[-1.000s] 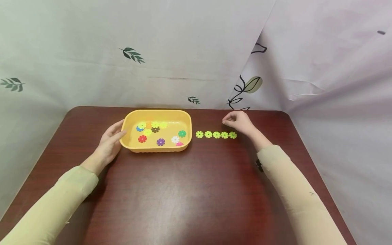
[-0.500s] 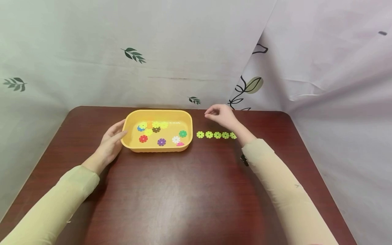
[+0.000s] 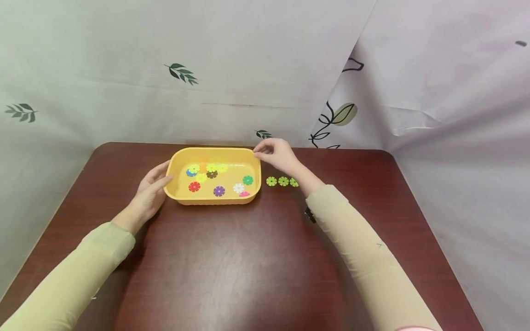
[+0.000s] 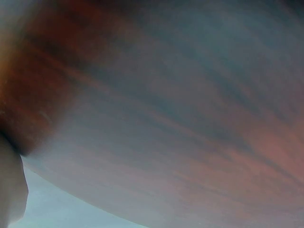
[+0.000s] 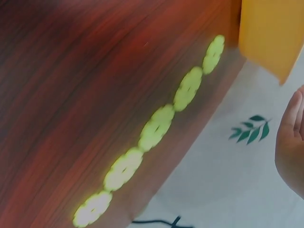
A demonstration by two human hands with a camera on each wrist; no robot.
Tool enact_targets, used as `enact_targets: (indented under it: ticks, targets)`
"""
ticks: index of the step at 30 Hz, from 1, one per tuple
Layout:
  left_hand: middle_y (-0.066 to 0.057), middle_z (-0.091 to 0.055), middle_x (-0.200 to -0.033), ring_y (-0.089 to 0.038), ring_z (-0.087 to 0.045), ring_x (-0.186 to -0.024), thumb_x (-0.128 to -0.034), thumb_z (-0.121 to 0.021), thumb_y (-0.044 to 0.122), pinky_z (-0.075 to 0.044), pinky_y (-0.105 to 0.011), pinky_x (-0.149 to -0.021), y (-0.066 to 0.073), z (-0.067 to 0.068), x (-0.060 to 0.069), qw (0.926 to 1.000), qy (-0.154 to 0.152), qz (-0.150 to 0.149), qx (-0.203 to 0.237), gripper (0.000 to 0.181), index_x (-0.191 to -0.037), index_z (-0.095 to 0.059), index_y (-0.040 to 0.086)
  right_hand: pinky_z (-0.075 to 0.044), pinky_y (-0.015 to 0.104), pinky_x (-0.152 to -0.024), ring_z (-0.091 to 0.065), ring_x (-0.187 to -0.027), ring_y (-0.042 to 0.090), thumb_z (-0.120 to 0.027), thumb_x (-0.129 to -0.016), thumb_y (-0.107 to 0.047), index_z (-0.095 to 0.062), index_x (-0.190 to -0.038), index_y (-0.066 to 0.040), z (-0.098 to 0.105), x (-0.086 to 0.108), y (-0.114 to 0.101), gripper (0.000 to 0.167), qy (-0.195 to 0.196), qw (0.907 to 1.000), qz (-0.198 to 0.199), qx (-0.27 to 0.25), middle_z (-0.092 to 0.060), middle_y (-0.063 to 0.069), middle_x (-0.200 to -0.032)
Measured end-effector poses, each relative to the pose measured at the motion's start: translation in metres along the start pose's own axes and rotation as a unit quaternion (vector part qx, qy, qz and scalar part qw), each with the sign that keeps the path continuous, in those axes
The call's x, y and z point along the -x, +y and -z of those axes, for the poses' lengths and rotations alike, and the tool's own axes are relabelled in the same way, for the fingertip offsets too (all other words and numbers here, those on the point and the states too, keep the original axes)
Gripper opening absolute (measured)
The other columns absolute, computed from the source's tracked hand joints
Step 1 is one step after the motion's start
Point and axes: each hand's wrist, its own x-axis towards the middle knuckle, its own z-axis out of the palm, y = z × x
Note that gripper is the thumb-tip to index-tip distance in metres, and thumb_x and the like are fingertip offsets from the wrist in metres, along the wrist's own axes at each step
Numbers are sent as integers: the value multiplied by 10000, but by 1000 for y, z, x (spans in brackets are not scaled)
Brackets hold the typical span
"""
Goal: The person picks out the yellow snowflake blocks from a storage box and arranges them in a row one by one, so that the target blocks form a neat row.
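Note:
My left hand (image 3: 149, 195) grips the left end of a yellow plastic basin (image 3: 215, 202), its thumb at the rim. Inside lie several flower-shaped plastic discs, among them a red disc (image 3: 194, 186), a purple disc (image 3: 219, 191), a white disc (image 3: 238, 188) and a green disc (image 3: 247, 180). At the basin's far right corner hovers my right hand (image 3: 278, 155), fingers loosely bent, with nothing visible in them. A row of yellow-green discs (image 5: 156, 127) runs along the table to the right of the basin. My right forearm hides part of that row in the head view.
The dark red wooden table (image 3: 232, 276) ends at a pale hanging cloth (image 3: 232, 92) printed with leaves, behind and at both sides. The left wrist view is mostly blurred tabletop (image 4: 180, 133).
My right hand has moved left, from above the right end of the disc row to the basin's far right corner. My left hand and the basin have stayed in place.

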Motion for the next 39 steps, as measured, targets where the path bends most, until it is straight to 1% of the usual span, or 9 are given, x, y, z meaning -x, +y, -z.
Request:
enact_targets:
  ticks: [7, 13, 16, 23, 27, 32, 39]
  targets:
    - [81, -677, -1353, -42, -654, -1217, -1074, -507, -59, -589, -178, -971, 1, 0, 1, 10000, 22, -14, 10, 382, -1352, -650, 161, -600, 306, -864, -714, -973, 275, -759, -989, -93, -780, -1090, -4, -19, -10, -15, 137, -186, 9997, 89, -112, -774, 170, -1078]
    - [82, -687, -1340, -44, -653, -1214, -1068, -518, -62, -584, -179, -983, 0, -1, 2, 10000, 28, -33, 37, 381, -1318, -676, 179, -593, 284, -868, -717, -979, 265, -765, -979, -58, -773, -1116, 23, -35, -18, -21, 159, -454, 9987, 153, -171, -779, 172, -1075]
    - [85, -689, -1337, -43, -654, -1214, -1067, -517, -65, -584, -178, -984, 0, -1, 3, 10000, 40, -37, 41, 383, -1309, -678, 184, -593, 279, -875, -716, -976, 259, -768, -971, -41, -766, -1135, 34, -43, -22, -23, 180, -663, 9975, 218, -136, -781, 167, -1075]
    - [88, -702, -1324, -41, -663, -1206, -1074, -493, -72, -587, -178, -977, 0, -3, 5, 10000, 58, -33, 49, 391, -1306, -679, 182, -611, 263, -889, -735, -1005, 240, -780, -961, -40, -760, -1158, -4, -57, -29, -27, 201, -1101, 9932, 287, 229, -783, 134, -1103]
    - [85, -692, -1328, -40, -656, -1209, -1072, -502, -66, -584, -174, -981, 0, -5, 6, 10000, 83, -15, 5, 384, -1311, -672, 182, -609, 260, -928, -735, -1059, 233, -769, -968, -37, -757, -1197, -10, -62, -34, -27, 230, -1377, 9882, 373, 554, -781, 123, -1157]
    - [82, -682, -1341, -44, -654, -1215, -1072, -513, -58, -584, -173, -984, -1, -8, 6, 9999, 96, 6, -40, 376, -1328, -659, 175, -589, 281, -1002, -723, -1136, 206, -773, -970, -59, -761, -1233, -63, -66, -39, -28, 264, -1741, 9774, 470, 1106, -778, 75, -1230]
    - [99, -677, -1337, -35, -653, -1211, -1077, -514, -43, -581, -168, -982, -4, -9, 5, 9998, 83, 32, -172, 369, -1310, -657, 203, -559, 322, -1083, -695, -1221, 206, -787, -959, -65, -748, -1296, -83, -66, -43, -26, 340, -2114, 9638, 639, 1496, -758, 58, -1309]
